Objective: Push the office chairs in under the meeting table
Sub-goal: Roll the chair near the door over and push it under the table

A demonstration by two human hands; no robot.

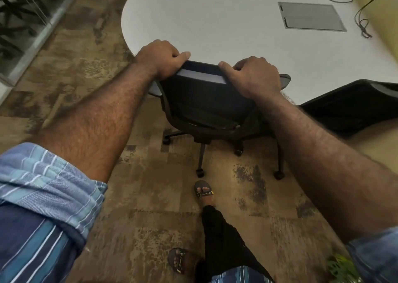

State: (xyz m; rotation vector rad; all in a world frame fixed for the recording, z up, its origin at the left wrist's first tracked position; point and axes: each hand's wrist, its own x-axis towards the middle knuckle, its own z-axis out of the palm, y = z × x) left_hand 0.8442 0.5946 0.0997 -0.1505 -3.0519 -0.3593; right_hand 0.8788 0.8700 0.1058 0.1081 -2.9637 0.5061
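At frame centre, the left hand (163,58) and right hand (256,76) — fingers curled tight — gripped the dark mesh-backed office chair (206,104), its seat hidden beneath the white rounded meeting table (215,24).

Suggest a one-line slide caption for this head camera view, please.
Both hands, left hand and right hand, grip the office chair backrest at the white meeting table.

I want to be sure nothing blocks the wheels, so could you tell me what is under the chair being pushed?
Under the chair: its dark base legs with castors on patterned carpet. The front castors are hidden by the seat and table.
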